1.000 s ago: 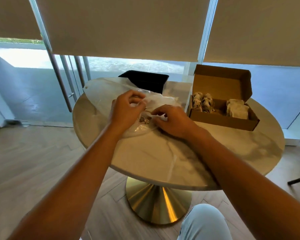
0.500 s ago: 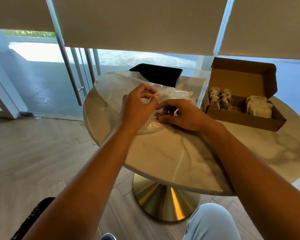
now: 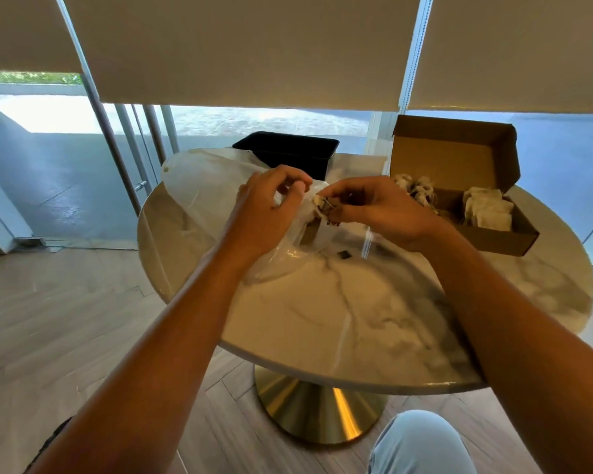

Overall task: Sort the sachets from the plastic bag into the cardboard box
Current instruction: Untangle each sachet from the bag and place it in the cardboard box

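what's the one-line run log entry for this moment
step: pulling sachet from plastic bag | left hand: grips bag | right hand: pinches sachet | cardboard box: open, partly filled

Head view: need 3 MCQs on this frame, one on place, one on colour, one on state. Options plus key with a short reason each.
1. Where does the cardboard box stand on the table?
A. far right part of the top
B. near edge, centre
C. on the floor

2. What colour is the bin behind the plastic bag?
A. white
B. black
C. red

3. What is the state of the cardboard box's lid?
A. taped shut
B. lying off on the table
C. open, standing up at the back

Key:
1 A, the box sits to the right of the right hand, toward the window side.
2 B, the bin reads black against the pale table top.
3 C, the lid rises behind the compartments, where the pale sachets show. Meanwhile the left hand grips the bag, and the right pinches a sachet at its mouth.
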Demonstrator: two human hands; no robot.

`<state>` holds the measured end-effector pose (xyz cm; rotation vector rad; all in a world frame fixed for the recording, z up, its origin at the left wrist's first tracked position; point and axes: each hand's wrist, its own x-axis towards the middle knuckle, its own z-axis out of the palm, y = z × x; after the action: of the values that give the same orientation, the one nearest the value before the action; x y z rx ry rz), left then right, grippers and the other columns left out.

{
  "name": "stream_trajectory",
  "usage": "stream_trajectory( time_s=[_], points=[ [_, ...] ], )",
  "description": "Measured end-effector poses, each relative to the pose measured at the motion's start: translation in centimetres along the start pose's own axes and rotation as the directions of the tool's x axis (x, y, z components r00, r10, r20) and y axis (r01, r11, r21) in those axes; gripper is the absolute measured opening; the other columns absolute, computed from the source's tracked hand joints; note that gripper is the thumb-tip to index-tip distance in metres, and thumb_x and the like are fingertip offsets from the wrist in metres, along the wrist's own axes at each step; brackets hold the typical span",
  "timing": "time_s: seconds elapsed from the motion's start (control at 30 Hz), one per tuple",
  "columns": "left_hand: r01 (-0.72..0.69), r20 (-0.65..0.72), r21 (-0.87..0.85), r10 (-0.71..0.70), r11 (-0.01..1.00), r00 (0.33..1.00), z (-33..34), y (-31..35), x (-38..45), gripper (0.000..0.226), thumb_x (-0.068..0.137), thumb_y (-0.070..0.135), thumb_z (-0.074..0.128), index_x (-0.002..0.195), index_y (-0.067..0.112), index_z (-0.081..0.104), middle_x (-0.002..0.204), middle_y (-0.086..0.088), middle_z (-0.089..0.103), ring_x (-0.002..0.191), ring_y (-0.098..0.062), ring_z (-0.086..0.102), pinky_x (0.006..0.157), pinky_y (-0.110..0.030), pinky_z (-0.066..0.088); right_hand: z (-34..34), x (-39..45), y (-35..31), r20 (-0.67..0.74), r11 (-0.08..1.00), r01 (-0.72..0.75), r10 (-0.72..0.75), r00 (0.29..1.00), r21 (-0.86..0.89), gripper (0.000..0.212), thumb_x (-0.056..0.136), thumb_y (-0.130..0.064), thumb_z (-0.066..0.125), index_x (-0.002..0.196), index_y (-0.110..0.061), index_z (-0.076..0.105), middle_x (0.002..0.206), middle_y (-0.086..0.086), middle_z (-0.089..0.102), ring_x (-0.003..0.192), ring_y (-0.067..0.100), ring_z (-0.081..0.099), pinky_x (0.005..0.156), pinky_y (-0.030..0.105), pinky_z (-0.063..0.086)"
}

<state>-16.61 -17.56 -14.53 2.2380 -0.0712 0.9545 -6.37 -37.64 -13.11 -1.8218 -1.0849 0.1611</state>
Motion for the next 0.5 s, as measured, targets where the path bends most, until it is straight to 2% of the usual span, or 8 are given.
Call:
stream_trajectory(
  time_s=[0.1,0.2,0.27,0.33,0.5],
  points=[
    [-0.037,0.095,-0.025,0.039,0.999,0.995,0.0,0.9,1.5,0.021,0.106,0.03,0.041,0.103,0.029,0.062,0.087,0.019,0.066,0.088,0.005,0.062,0.073,-0.01,0.051,-0.2,-0.4,1.0,-0.063,0.999,-0.025,0.028,0.998,0.045,0.026,0.1,-0.014,0.064,0.125,-0.017,0.072,0.114,0.003,0.075,0.109,0.023,0.071,0.103,0.047,0.055],
    [-0.099,0.126,0.011,0.097,0.995,0.987,0.7,0.4,2.0,0.024,0.099,0.046,0.045,0.094,0.028,0.061,0.081,0.01,0.066,0.08,-0.007,0.062,0.071,-0.019,0.053,-0.1,-0.4,1.5,-0.126,0.998,-0.037,0.043,0.991,0.05,0.027,0.096,-0.023,0.064,0.122,-0.022,0.073,0.112,0.001,0.075,0.107,0.025,0.07,0.101,0.05,0.056],
    [-0.138,0.137,0.027,0.133,0.99,0.982,1.2,-0.4,1.5,0.026,0.094,0.051,0.05,0.094,0.028,0.062,0.08,0.009,0.064,0.075,-0.014,0.059,0.069,-0.028,0.053,0.2,-0.4,1.5,-0.148,1.0,-0.003,0.006,0.989,0.026,0.025,0.095,-0.022,0.07,0.12,-0.02,0.074,0.109,0.002,0.076,0.106,0.026,0.071,0.099,0.051,0.056],
    [-0.181,0.129,0.068,0.172,0.981,0.977,1.6,-0.9,1.2,0.026,0.089,0.051,0.056,0.095,0.026,0.064,0.08,0.013,0.062,0.074,-0.014,0.058,0.069,-0.035,0.054,0.6,-0.3,1.3,-0.156,0.999,0.03,-0.027,0.987,0.02,0.026,0.093,-0.022,0.074,0.119,-0.017,0.074,0.108,0.003,0.076,0.106,0.026,0.071,0.099,0.051,0.057],
    [-0.249,0.076,0.103,0.242,0.963,0.967,1.4,-1.1,1.1,0.018,0.089,0.048,0.059,0.099,0.033,0.062,0.085,0.033,0.052,0.08,-0.005,0.053,0.077,-0.037,0.053,0.7,-0.3,0.9,-0.15,1.0,0.011,-0.015,0.989,-0.029,0.024,0.093,-0.018,0.075,0.117,-0.017,0.074,0.105,0.003,0.076,0.103,0.026,0.072,0.098,0.052,0.057]
  ],
)
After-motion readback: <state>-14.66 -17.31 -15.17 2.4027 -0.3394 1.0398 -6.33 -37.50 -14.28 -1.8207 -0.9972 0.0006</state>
